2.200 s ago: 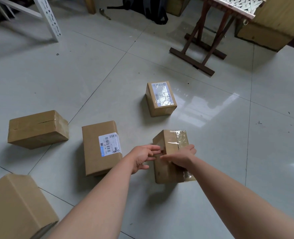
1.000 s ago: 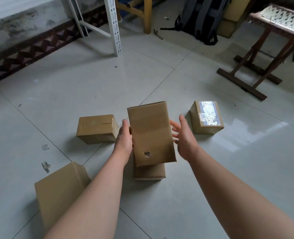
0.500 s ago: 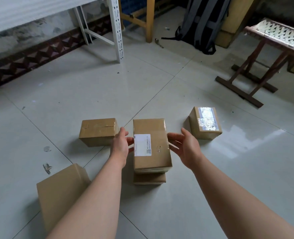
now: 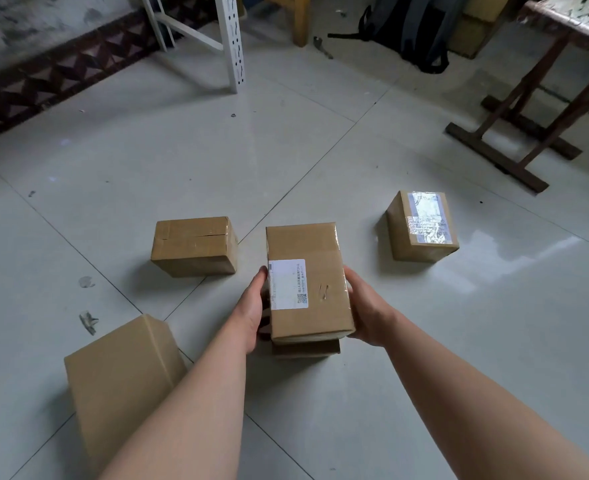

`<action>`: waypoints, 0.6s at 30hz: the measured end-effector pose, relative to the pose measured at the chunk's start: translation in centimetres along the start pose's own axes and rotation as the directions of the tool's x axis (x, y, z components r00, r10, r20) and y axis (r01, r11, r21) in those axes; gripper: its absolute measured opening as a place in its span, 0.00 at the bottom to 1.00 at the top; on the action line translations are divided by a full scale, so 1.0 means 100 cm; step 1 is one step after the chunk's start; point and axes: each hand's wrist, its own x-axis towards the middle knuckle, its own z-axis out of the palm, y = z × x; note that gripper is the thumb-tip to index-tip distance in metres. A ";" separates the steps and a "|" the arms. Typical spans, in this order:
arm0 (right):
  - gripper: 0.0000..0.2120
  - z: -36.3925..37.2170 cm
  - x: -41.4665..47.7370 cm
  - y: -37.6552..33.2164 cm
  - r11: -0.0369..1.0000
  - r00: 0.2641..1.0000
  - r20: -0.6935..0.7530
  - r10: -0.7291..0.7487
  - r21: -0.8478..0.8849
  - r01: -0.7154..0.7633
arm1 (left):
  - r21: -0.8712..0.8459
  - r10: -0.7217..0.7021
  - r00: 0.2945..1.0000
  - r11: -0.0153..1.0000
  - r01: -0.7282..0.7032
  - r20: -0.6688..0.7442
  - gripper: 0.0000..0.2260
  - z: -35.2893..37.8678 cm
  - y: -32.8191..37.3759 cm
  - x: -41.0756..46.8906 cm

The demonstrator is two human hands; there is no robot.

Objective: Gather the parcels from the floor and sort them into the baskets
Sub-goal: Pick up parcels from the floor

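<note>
A cardboard parcel with a white label (image 4: pixel 315 282) lies stacked on a second parcel (image 4: pixel 305 348), of which only the near edge shows. My left hand (image 4: pixel 251 311) presses the stack's left side and my right hand (image 4: pixel 365 306) its right side, so both hands clamp the stack. Three more parcels sit on the tiled floor: a plain one (image 4: pixel 194 245) to the left, a large one (image 4: pixel 120 379) near my left forearm, and one with a shiny taped label (image 4: pixel 421 225) to the right. No basket is in view.
A white metal rack leg (image 4: pixel 232 43) stands at the back. A dark backpack (image 4: pixel 414 26) leans further back. A wooden folding stand (image 4: pixel 525 109) with a woven top is at the right. A dark patterned skirting runs along the left wall.
The labelled parcel was flipped label-up and set on the other parcel. Both hands, apart from it half a second ago, have now closed against the sides of the stack.
</note>
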 end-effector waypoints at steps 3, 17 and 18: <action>0.34 0.004 0.004 -0.004 0.995 0.994 -0.047 -0.096 0.026 0.097 | 0.021 0.030 0.999 0.999 -0.030 0.011 0.28 0.000 0.011 0.002; 0.25 0.113 -0.214 -0.166 0.964 0.963 0.035 -0.266 0.003 0.266 | -0.017 0.081 0.992 0.996 -0.083 -0.099 0.26 -0.046 0.141 -0.211; 0.24 0.123 -0.237 -0.180 0.965 0.964 0.047 -0.262 0.001 0.262 | -0.024 0.082 0.990 0.996 -0.086 -0.113 0.26 -0.051 0.153 -0.236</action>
